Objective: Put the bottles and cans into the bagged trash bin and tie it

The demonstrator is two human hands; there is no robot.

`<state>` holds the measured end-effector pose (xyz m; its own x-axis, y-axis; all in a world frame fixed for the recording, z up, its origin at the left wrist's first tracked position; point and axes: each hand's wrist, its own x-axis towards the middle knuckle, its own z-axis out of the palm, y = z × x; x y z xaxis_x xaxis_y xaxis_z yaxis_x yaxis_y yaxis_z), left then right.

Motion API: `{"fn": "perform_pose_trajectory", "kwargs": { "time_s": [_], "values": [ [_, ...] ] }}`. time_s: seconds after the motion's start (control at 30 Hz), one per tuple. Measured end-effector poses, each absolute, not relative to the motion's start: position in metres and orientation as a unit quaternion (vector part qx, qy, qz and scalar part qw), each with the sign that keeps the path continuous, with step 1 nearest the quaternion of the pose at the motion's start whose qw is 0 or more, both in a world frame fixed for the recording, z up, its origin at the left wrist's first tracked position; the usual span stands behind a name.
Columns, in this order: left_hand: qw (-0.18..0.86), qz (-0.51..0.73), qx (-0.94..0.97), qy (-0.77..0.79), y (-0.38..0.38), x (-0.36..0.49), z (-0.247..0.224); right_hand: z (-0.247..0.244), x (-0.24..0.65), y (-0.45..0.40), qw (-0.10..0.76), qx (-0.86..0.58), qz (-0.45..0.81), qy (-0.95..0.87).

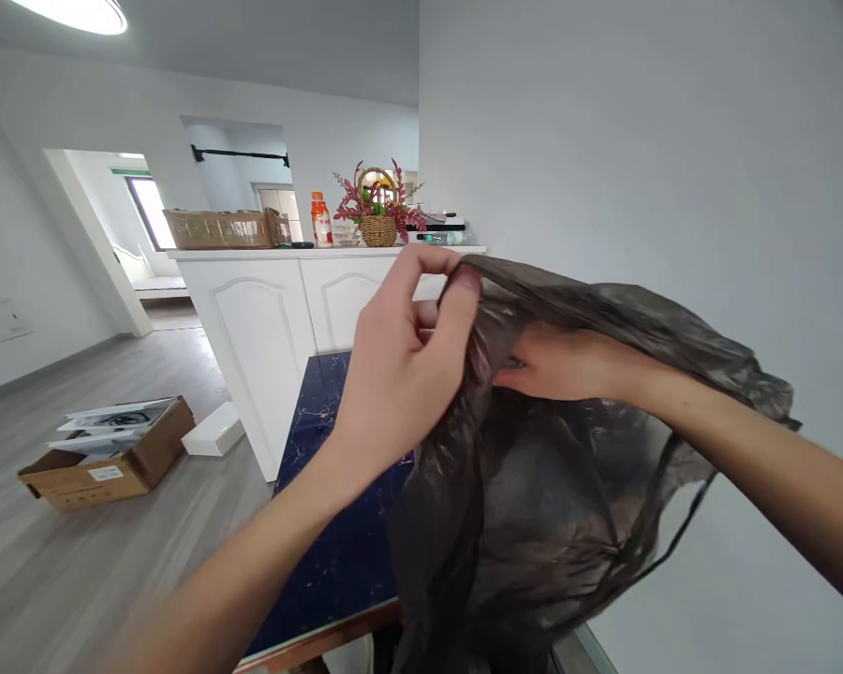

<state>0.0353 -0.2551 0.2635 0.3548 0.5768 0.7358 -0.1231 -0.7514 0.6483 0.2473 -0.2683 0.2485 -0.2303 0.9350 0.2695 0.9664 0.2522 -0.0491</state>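
Observation:
A thin black plastic bag (548, 505) hangs in front of me, its mouth spread towards me and its lower part reaching below the table top. My left hand (414, 346) is closed on the bag's upper left rim, pinching the film between thumb and fingers. Inside the mouth is my right hand (562, 360), its forearm coming in from the right under the upper edge. The right fingers are mostly hidden by the film and blurred, so I cannot tell what they hold. A loose strap-like strip of the bag dangles at the right.
A dark blue table (337, 552) lies below and behind the bag. Beyond it, a white cabinet (253, 328) carries a long carton (214, 229), an orange-capped bottle (321, 221) and a flower basket (377, 230). An open cardboard box (133, 468) and a white box (214, 431) stand on the floor.

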Motion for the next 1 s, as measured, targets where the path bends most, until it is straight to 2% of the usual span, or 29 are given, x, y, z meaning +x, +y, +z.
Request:
{"fn": "perform_pose_trajectory", "kwargs": {
  "time_s": [0.13, 0.33, 0.53, 0.6, 0.8, 1.0],
  "values": [
    [0.387, 0.539, 0.729, 0.168, -0.215, 0.042, 0.264, 0.261, 0.24, -0.232, -0.041, -0.542, 0.099, -0.834],
    [0.425, 0.52, 0.706, 0.225, -0.17, 0.044, 0.246, 0.229, 0.219, -0.193, -0.102, -0.529, 0.227, -0.811],
    [0.421, 0.483, 0.717, 0.277, -0.143, 0.047, 0.236, 0.216, 0.224, -0.197, -0.072, -0.48, 0.287, -0.826],
    [0.423, 0.471, 0.719, 0.287, -0.136, 0.046, 0.232, 0.224, 0.238, -0.205, -0.05, -0.477, 0.247, -0.842],
    [0.364, 0.455, 0.751, 0.311, -0.12, 0.035, 0.234, 0.245, 0.272, -0.25, 0.111, -0.524, 0.13, -0.834],
    [0.277, 0.445, 0.786, 0.328, -0.126, 0.019, 0.251, 0.216, 0.283, -0.292, 0.238, -0.559, -0.054, -0.792]
  ]
}}
